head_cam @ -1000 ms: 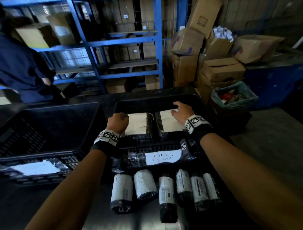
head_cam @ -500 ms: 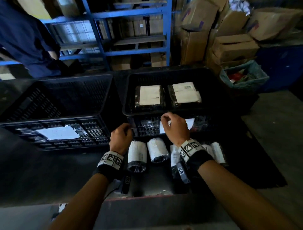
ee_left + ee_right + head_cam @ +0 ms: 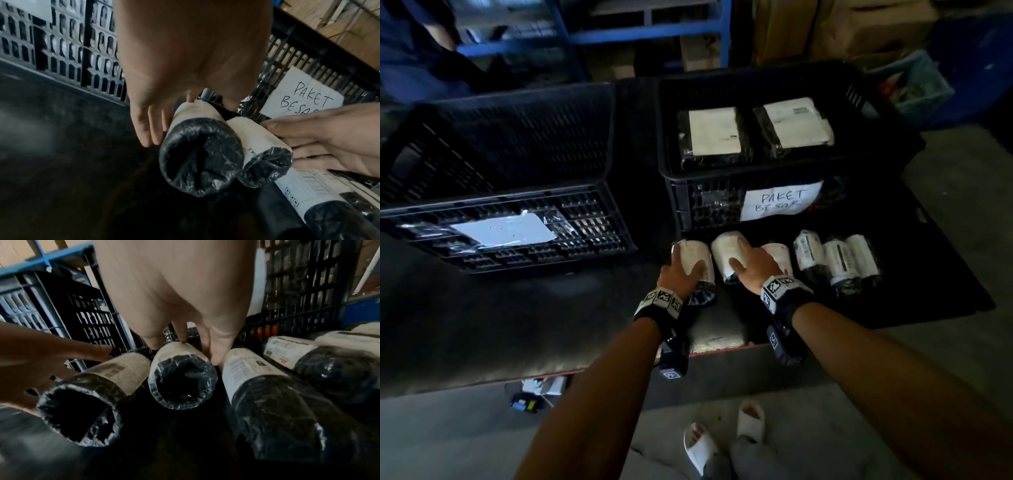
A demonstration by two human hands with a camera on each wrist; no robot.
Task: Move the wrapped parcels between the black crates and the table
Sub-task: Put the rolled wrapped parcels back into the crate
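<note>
Both hands are down on rolled parcels on the table (image 3: 551,318), just in front of the labelled crate (image 3: 671,192). Left hand (image 3: 679,274) lies over the first roll (image 3: 693,262), fingers spread down its outer side and thumb along the top; whether it truly clamps the roll cannot be told. Right hand (image 3: 753,267) wraps the second roll (image 3: 726,255), fingers on one flank and thumb on the other, closing round it.

Six rolled parcels lie in a row before the labelled crate; the third roll (image 3: 779,255) is partly hidden by the right hand, and the last three sit close together, their dark ends hard to separate. Two flat parcels (image 3: 714,132) lie side by side inside that crate. Its paper sign (image 3: 779,202) reads "PAKET BESAR". Left of it stands a second crate (image 3: 517,164), whose own label (image 3: 500,229) is too faint to read.

Bare tabletop stretches left of the first roll and in front of the second crate. Nearer than the rolls, the table edge (image 3: 719,347) shows as a thin red line.
</note>
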